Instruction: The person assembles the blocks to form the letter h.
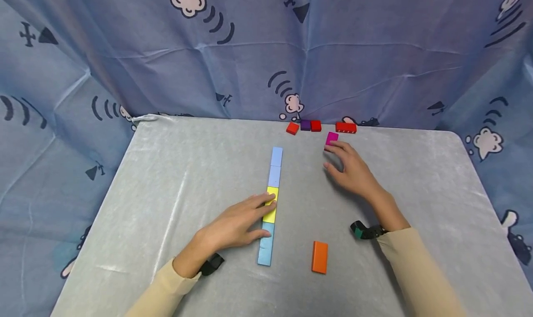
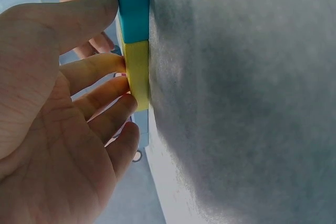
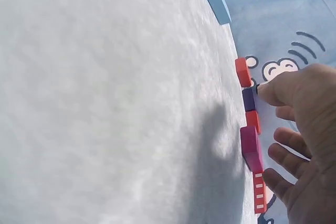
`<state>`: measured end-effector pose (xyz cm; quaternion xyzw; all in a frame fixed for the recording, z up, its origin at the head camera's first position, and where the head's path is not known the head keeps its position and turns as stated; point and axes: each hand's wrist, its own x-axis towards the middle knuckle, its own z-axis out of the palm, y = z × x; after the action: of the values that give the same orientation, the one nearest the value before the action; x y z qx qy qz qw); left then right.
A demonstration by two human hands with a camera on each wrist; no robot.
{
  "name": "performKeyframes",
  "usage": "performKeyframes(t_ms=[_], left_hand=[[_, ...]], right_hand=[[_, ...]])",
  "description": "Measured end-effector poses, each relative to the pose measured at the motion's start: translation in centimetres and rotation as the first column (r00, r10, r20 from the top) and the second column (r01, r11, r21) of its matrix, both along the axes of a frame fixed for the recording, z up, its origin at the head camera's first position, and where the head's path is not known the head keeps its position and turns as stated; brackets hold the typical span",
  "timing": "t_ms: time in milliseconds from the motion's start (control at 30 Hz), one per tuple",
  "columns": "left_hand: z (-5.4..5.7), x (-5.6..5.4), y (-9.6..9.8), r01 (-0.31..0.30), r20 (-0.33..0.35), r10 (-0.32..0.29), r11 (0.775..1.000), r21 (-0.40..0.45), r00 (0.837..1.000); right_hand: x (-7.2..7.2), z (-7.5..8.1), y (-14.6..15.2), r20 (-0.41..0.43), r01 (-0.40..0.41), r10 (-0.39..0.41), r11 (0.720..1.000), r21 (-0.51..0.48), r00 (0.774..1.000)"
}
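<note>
A straight row of blocks runs away from me: light-blue block (image 1: 264,252) nearest, then yellow block (image 1: 270,215), then two periwinkle blocks (image 1: 274,176) at the far end. My left hand (image 1: 235,222) rests along the row, its fingertips touching the yellow block and the thumb on the light-blue one; the left wrist view shows the fingers extended. Farther off, my right hand (image 1: 351,171) reaches over the near end of a magenta block (image 1: 331,137). Its thumb and fingers are spread apart in the right wrist view, and whether a fingertip touches the block I cannot tell.
Along the back edge lie a red block (image 1: 293,128), a dark purple block (image 1: 305,125), another red block (image 1: 316,126) and a long red block (image 1: 346,127) with white marks. An orange block (image 1: 319,257) lies nearer, right of the row. A patterned curtain (image 1: 250,53) hangs behind the table.
</note>
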<state>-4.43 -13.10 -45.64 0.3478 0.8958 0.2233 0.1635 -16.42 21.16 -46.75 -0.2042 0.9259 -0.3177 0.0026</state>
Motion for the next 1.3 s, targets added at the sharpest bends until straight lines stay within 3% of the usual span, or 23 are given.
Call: performKeyframes(t_ms=[467,733,967,1300], left_hand=[[0.1,0.0,0.0,0.008,-0.025,-0.007,1.000,0.004,1.000],[0.2,0.0,-0.1,0.005,-0.015,-0.005,1.000,0.002,1.000],[0.2,0.0,0.0,0.005,-0.016,-0.005,1.000,0.005,1.000],[0.1,0.0,-0.1,0.002,-0.006,-0.002,1.000,-0.003,1.000]], right_hand=[[-3.1,-0.4,0.8,0.023,0.033,-0.033,0.999,0.004,0.999],[-4.2,-0.5,0.5,0.062,0.037,-0.043,0.996,0.086,0.997],[-4.2,-0.5,0.6,0.083,0.044,-0.055,0.991,0.127,0.995],[-3.2,-1.2,0.3,0.022,0.040,-0.043,0.993,0.114,0.999]])
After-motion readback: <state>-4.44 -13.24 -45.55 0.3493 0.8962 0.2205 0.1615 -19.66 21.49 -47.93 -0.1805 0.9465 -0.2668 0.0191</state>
